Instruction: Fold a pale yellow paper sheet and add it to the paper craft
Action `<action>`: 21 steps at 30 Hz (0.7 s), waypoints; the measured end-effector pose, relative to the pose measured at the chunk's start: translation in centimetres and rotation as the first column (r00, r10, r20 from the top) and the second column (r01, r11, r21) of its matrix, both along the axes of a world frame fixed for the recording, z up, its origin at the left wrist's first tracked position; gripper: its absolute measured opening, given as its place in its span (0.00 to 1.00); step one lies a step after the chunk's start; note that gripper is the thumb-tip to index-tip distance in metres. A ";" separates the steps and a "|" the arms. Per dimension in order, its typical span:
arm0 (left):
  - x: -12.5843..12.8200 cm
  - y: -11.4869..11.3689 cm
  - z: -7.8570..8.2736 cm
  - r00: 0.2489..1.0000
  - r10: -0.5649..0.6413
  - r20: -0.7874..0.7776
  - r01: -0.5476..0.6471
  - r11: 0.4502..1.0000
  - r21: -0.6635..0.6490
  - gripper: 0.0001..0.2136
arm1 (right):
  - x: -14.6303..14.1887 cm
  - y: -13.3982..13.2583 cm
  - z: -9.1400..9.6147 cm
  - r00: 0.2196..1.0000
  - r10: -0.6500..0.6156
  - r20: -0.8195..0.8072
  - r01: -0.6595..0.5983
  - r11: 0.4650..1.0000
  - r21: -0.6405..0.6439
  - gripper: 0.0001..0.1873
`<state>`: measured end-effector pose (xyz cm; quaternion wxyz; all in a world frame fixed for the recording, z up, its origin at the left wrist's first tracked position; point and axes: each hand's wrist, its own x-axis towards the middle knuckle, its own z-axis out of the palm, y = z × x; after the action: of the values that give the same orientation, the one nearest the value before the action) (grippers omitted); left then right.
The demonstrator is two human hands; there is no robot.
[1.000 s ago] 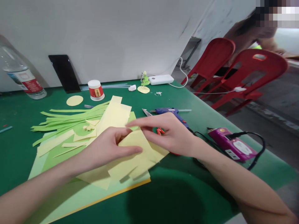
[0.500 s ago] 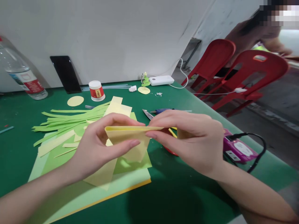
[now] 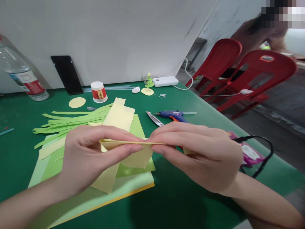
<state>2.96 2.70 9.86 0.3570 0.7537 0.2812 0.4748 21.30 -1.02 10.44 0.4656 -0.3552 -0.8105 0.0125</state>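
Note:
A folded piece of pale yellow paper (image 3: 137, 159) is held between both hands above the table. My left hand (image 3: 95, 156) pinches its left part, thumb below and fingers above the folded edge. On the right, my right hand (image 3: 197, 152) grips the same paper with thumb and fingers pressed together, close to the left fingertips. Beneath them lies a stack of light green sheets (image 3: 140, 181), with yellow paper pieces (image 3: 119, 114) and cut green strips (image 3: 71, 122) on top. Behind my right hand are scissors (image 3: 154, 119), their handles mostly hidden, and a blue glue gun (image 3: 172, 115).
A water bottle (image 3: 26, 76), a black phone (image 3: 66, 74) and a paper cup (image 3: 98, 92) stand along the wall. A white power bank (image 3: 165, 81) lies farther right. A purple box (image 3: 251, 154) with a black cable sits at right. Red chairs (image 3: 262, 76) and another person are beyond.
Both hands have come down slightly with the yellow paper, and my right hand has shifted right. The glue gun shows more now. The person beyond has moved a little.

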 end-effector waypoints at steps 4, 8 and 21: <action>0.0 -0.1 0.0 1.000 -0.002 0.018 0.002 1.000 -0.031 0.11 | 0.0 0.0 0.1 1.000 0.004 -0.004 -0.004 1.000 -0.018 0.07; 0.0 -0.2 0.2 1.000 0.014 -0.013 -0.015 0.997 -0.071 0.12 | 0.0 0.0 0.2 1.000 0.019 -0.017 -0.020 1.000 -0.025 0.07; -0.1 -0.4 0.2 0.997 0.055 -0.057 -0.057 0.998 -0.040 0.08 | 0.0 0.1 0.4 0.999 0.023 -0.032 -0.024 0.999 -0.030 0.06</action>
<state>2.85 2.28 10.01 0.3512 0.7509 0.3219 0.4574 21.35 -0.90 10.81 0.4728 -0.3526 -0.8068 0.0361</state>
